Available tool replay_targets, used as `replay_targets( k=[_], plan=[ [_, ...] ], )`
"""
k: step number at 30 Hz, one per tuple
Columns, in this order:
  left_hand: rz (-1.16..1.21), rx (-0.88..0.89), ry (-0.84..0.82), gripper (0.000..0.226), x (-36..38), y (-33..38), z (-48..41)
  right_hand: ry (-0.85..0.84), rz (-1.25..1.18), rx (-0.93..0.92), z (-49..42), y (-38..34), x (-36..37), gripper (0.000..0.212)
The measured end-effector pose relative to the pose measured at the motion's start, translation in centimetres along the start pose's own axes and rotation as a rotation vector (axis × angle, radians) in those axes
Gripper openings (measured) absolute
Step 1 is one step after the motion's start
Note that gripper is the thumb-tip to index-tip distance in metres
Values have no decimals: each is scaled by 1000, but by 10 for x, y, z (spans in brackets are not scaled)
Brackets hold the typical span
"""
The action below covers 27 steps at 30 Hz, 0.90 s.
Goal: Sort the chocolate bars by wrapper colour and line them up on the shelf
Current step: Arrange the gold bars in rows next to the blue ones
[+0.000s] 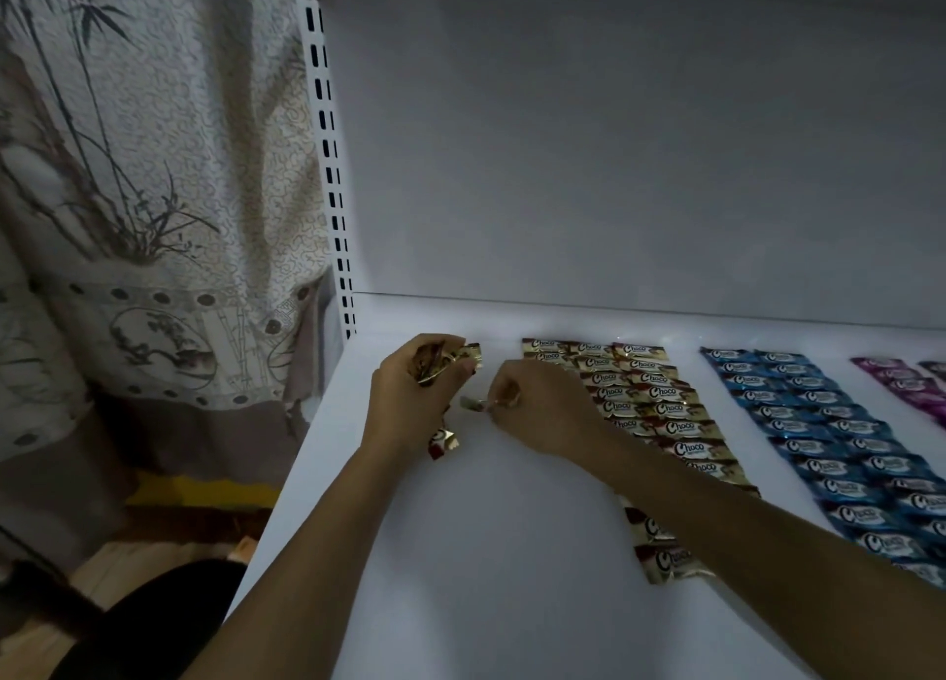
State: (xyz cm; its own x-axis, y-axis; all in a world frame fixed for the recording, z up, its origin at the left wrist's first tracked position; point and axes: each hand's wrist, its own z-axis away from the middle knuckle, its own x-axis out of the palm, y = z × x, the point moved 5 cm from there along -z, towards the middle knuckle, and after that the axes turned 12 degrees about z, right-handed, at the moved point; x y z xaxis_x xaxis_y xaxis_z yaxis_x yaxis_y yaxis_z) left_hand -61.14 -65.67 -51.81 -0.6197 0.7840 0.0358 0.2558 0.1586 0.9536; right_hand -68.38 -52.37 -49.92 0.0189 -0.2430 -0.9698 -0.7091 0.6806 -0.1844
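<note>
- On the white shelf [486,551], the left hand [409,398] has its grip clamped round a bunch of gold bars [440,359], left of the gold rows [660,413].
- Between bunch and rows, the right hand [537,413] has its grip pinched on a single bar [473,404], low over the shelf.
- Blue rows [829,439] and purple rows [911,387] lie sorted to the right; the gold group looks to be the step in hand.
- Next, the bar likely needs laying flat, squared beside the gold rows.

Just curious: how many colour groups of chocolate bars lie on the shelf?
3: gold bars by the right hand, blue bars right of them, purple bars far right; more may be cropped.
</note>
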Motion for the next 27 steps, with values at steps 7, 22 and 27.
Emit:
replay_targets(
  k=[7, 22, 27],
  plan=[
    [-654, 286, -229, 22, 19, 7, 15, 97, -337, 141, 13, 32, -26, 6],
    [-628, 177, -288, 19, 18, -4, 11, 102, 465, 24, 6, 42, -18, 30],
    [-617, 211, -284, 20, 19, -5, 10, -17, 488, -89, 25, 22, -8, 40]
  ],
)
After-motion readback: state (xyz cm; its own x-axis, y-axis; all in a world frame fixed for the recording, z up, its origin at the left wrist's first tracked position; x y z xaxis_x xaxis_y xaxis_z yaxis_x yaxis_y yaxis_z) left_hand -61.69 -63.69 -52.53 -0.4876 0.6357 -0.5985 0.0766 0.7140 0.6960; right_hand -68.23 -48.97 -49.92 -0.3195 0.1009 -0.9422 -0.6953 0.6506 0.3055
